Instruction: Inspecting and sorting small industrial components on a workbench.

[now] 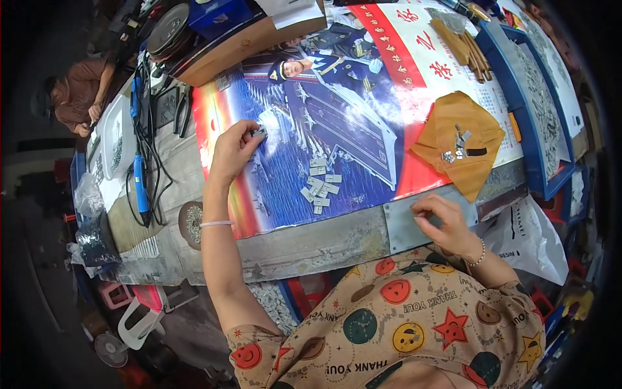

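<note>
The surface (311,253) is partly covered by a poster (350,136), with an orange cloth (447,123) spread at its right. A grey plate (400,240) is set at the near edge; above it the right hand (448,223) is held, fingers loosely curled, a narrow gap left to the thumb. The left hand (236,148) is held over the poster. Between the hands grey tiles (317,171) are scattered; a single tile (260,132) is pinched by the left fingers.

The poster (285,178) is brightly lit, with white glare patches across its glossy surface. Light glints off the clear bag (89,194) as well. The floor (45,272) at left is dim. The fisheye lens curves the bench (311,249), and the rim fades to black. Fine detail on the metal pieces (317,183) is too small to tell.
</note>
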Action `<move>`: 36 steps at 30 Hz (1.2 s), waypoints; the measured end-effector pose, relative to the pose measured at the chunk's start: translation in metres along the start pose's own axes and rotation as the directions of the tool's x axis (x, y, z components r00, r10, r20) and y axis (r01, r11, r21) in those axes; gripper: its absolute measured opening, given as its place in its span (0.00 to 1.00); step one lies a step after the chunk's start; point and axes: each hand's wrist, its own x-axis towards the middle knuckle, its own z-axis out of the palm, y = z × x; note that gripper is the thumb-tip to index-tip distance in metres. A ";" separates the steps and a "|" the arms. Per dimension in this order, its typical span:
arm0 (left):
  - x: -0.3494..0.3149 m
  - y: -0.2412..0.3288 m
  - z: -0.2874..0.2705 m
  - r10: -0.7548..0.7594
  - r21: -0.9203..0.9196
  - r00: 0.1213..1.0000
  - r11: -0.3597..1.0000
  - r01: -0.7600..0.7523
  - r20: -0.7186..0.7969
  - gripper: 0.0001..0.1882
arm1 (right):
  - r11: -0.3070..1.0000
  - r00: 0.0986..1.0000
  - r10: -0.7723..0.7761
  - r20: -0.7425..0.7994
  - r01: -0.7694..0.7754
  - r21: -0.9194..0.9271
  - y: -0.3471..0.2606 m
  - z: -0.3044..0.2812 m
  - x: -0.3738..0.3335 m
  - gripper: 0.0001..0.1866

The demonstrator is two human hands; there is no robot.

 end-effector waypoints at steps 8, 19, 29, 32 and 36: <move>0.011 -0.017 -0.005 0.085 0.013 0.990 0.996 -0.084 -0.116 0.09 | 0.944 0.969 -0.195 -0.151 0.143 -0.299 0.009 0.001 -0.012 0.13; 0.075 -0.071 -0.035 0.099 0.082 0.960 0.993 -0.080 -0.262 0.08 | 0.893 0.949 -0.269 -0.161 0.183 -0.411 0.019 0.006 -0.011 0.13; 0.091 -0.066 -0.043 0.084 0.084 0.958 0.994 -0.063 -0.273 0.06 | 0.899 0.951 -0.253 -0.176 0.164 -0.405 0.016 0.005 -0.007 0.13; 0.089 -0.065 -0.043 0.131 0.126 0.953 0.987 -0.100 -0.274 0.07 | 0.899 0.950 -0.251 -0.186 0.158 -0.408 0.016 0.006 -0.009 0.13; 0.072 -0.057 -0.038 0.154 0.133 0.895 0.985 -0.107 -0.418 0.07 | 0.904 0.944 -0.265 -0.194 0.173 -0.392 0.016 0.008 -0.010 0.12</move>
